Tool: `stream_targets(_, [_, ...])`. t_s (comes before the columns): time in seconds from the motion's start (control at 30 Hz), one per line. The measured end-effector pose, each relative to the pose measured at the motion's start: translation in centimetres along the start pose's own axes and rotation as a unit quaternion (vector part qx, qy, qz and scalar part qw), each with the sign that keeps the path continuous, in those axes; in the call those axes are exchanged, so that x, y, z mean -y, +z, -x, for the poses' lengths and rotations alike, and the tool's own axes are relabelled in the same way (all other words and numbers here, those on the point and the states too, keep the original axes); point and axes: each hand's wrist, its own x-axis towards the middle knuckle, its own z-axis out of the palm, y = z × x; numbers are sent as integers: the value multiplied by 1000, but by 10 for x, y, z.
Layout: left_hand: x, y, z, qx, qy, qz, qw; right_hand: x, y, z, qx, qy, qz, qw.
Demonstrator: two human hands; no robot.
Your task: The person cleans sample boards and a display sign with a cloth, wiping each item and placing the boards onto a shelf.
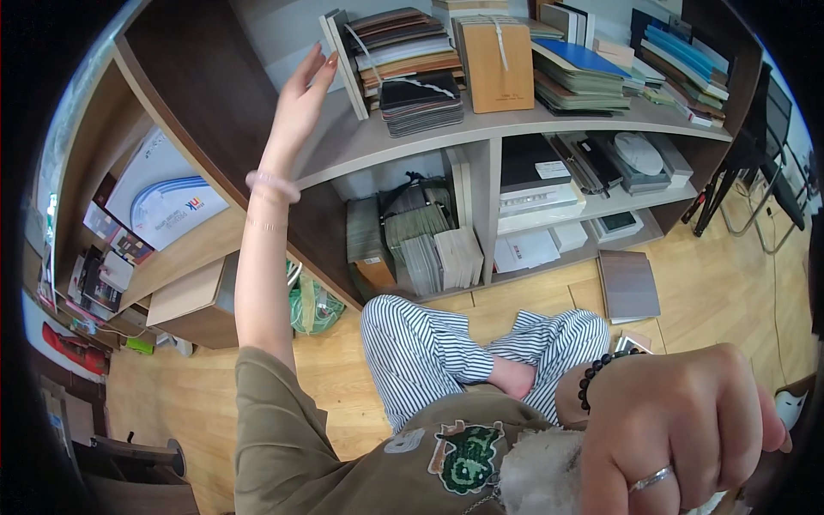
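Note:
My left hand [300, 107] reaches up to the top of the shelf unit with its fingers stretched out, holding nothing. Its fingertips are beside an upright pale grey board [345, 69]; whether they touch it I cannot tell. Right of that board lie a stack of sample boards [408, 47] and a pile of dark sample pieces [421, 103]. Close to the camera, my right hand [678, 421] is curled into a fist, knuckles up. Its palm side is hidden, so anything inside it cannot be made out. A white fluffy thing [541, 472] lies beside it against my shirt.
An upright wooden board [498, 69] and a blue-topped stack [584, 60] stand along the shelf top. Lower compartments hold sample bundles [421, 232] and papers [525, 249]. A brown panel [629, 285] lies on the floor, with a cardboard box [193, 296] left and a black folding chair [772, 154] right.

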Motion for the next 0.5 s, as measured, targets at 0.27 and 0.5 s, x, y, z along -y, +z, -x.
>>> stream_targets(0.27, [-45, 55, 180, 24, -18, 234, 972, 6, -9, 2, 5, 43, -134, 990])
stream_targets(0.5, [-43, 71, 267, 60, -220, 294, 928, -5, -16, 0, -25, 52, -135, 989])
